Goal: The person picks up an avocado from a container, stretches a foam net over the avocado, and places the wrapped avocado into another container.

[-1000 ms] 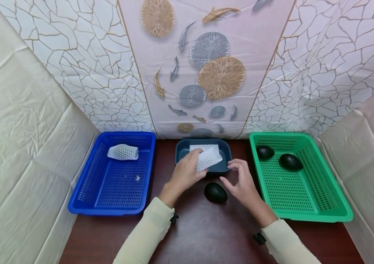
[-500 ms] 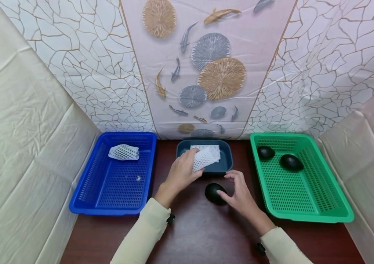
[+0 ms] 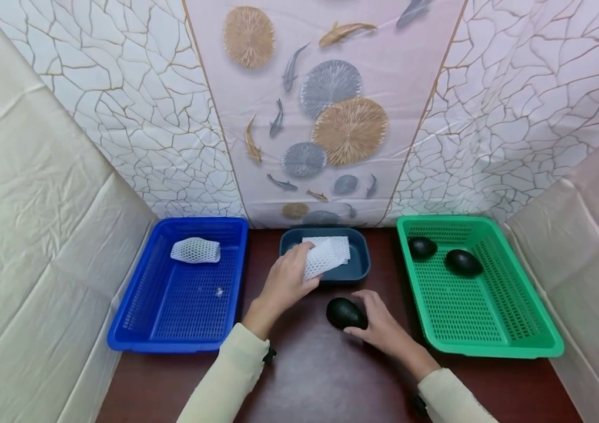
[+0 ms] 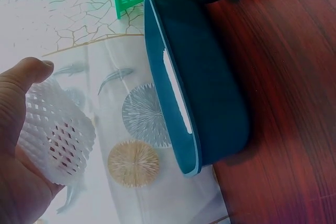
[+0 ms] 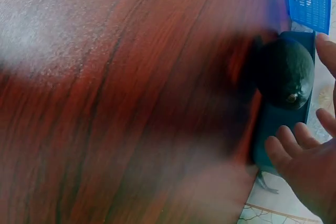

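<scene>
A white foam net sleeve (image 4: 60, 135) is held by my left hand (image 3: 284, 281), thumb on one side and fingers on the other, above the front of the dark teal tray (image 3: 364, 264). A second white foam net (image 3: 342, 245) lies flat inside that tray. On the table in front of the tray sits a dark avocado (image 3: 345, 314), its stem end showing in the right wrist view. My right hand (image 3: 384, 324) is at the avocado's right side, thumb and fingers spread apart with the fruit's end between them.
A blue basket (image 3: 177, 345) on the left holds a net-wrapped item (image 3: 196, 251) and a small white scrap (image 3: 219, 291). The green basket (image 3: 489, 351) on the right contains two dark avocados (image 3: 463, 262). A patterned backdrop (image 3: 331, 194) stands behind the tray.
My right hand has come down and left to the avocado's right side. My left hand, still holding the foam net, has shifted slightly left and toward me.
</scene>
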`<state>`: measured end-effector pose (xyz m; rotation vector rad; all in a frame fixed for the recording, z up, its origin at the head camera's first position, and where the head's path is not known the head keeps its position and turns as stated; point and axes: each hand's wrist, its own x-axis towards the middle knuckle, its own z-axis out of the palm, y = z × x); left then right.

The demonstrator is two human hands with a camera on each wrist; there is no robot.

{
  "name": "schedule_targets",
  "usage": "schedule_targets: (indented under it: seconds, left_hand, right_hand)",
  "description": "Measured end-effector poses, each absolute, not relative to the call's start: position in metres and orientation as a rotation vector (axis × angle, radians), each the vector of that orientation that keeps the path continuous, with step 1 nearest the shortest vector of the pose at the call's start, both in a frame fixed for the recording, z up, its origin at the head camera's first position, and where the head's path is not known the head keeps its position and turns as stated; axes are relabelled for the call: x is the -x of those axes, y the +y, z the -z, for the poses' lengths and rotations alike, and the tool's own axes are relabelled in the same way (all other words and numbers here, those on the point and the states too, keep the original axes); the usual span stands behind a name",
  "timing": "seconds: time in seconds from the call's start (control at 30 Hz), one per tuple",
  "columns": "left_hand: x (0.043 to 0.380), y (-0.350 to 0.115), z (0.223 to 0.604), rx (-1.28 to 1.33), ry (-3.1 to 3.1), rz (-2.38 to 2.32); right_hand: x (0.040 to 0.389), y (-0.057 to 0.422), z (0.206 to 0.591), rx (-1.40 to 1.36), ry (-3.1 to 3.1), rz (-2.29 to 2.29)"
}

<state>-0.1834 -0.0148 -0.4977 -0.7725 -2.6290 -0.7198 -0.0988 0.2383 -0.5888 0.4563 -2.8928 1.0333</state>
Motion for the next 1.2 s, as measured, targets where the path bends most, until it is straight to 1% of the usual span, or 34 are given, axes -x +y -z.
schedule_targets:
  seconds: [0.23,0.4,1.2]
  left_hand:
    - [0.178,-0.015,0.506,0.764,-2.617,0.693]
    - [0.179,-0.016,0.505,0.764,-2.611,0.698]
    - [0.181,-0.017,0.505,0.753,-2.618,0.695]
  right_hand:
    - [0.094,0.239,0.595,-0.403,-3.002,-1.151]
    - [0.096,0.238,0.597,-0.395,-3.027,-1.199]
    - [0.102,0.238,0.601,-0.472,-2.937,-1.093]
